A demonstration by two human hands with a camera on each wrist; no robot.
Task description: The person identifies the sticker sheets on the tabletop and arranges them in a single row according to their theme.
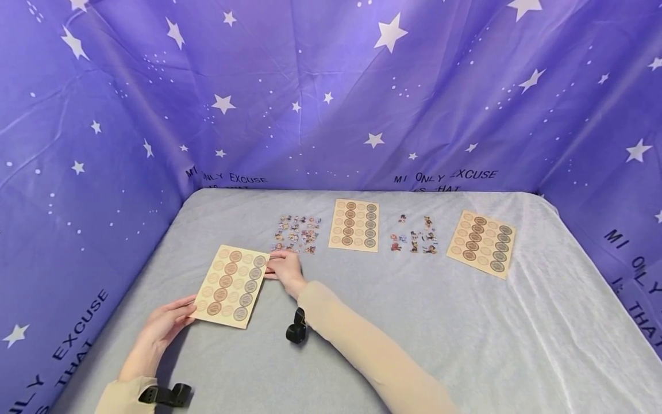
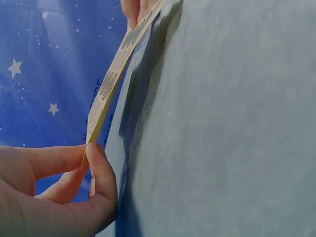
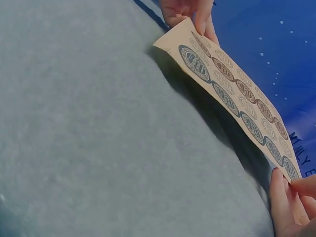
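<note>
A cream sheet of round stickers, with columns of pale, brown and grey circles, is held between both hands at the left of the table. My left hand pinches its left edge near the lower corner between thumb and fingers, plain in the left wrist view. At the upper right corner my right hand pinches the sheet, its fingertips at the edge in the right wrist view. Both wrist views show the sheet tilted and raised off the cloth, with a shadow under it.
Small cartoon-figure stickers lie in rows behind the right hand. A second sticker sheet lies at the back middle, more figures beside it, and a third sheet farther right. Grey cloth covers the table; purple star curtains surround it.
</note>
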